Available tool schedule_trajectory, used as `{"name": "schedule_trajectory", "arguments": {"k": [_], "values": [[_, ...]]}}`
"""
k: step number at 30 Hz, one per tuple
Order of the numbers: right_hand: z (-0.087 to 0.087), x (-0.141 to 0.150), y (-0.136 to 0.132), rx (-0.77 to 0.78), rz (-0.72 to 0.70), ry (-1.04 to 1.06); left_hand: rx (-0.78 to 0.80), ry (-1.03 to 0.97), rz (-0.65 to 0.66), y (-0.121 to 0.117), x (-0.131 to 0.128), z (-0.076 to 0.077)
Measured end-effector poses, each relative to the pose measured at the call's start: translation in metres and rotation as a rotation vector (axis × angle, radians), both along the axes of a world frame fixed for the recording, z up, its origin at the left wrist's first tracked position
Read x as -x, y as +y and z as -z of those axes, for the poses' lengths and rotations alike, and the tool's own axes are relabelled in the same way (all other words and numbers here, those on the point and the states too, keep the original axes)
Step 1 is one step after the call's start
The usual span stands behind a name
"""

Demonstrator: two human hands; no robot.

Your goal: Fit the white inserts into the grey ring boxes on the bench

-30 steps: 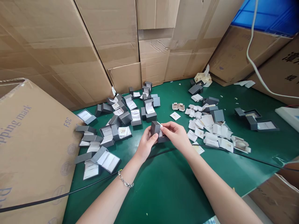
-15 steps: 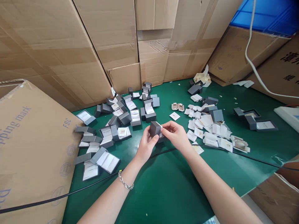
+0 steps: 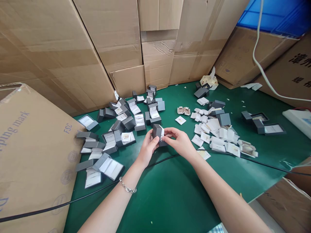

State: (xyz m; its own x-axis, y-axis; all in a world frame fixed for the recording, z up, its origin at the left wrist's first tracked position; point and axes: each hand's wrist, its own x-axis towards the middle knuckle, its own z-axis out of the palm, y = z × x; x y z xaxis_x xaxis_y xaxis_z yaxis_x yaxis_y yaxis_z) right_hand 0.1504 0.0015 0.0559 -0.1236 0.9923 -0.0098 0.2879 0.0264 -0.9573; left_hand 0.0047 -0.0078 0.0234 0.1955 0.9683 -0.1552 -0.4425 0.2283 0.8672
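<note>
A small dark grey hinged gift box, of the jewellery kind, is held up over the green table with its lid raised. My left hand wraps round its left side, thumb across the front. From the right, my right hand pinches at the white inside of the same box; its fingertips partly hide what they grip. Several similar grey boxes lie open to the left and behind, with white linings showing. Right of my hands are loose white inserts and folded cards. One white card lies apart.
Large cardboard cartons wall off the back, and another carton stands at left. A black cable crosses the green table under my arms. Open grey boxes lie far right; a white cord hangs there.
Both hands and the box have shifted slightly left in view. The box is turned so that more of its white inside shows near my right fingertips.
</note>
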Motion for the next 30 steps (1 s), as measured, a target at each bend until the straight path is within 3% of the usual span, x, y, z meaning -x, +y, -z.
{"name": "schedule_trajectory", "arguments": {"k": [6,15,20,30], "values": [[0.0008,0.0,-0.0014,-0.023,-0.021,-0.085,-0.035,0.061,0.004,0.0001,0.0001,0.0038],[0.0049,0.0018,0.0006,0.005,0.009,0.088,-0.097,0.128,-0.008,-0.002,-0.0007,-0.0022],[0.0028,0.0021,0.0002,0.008,-0.02,0.09,-0.097,0.109,-0.023,-0.0006,0.0011,0.0016],[0.0015,-0.0009,-0.0027,-0.039,-0.043,-0.048,0.048,-0.057,-0.028,0.0018,0.0031,-0.0048]]}}
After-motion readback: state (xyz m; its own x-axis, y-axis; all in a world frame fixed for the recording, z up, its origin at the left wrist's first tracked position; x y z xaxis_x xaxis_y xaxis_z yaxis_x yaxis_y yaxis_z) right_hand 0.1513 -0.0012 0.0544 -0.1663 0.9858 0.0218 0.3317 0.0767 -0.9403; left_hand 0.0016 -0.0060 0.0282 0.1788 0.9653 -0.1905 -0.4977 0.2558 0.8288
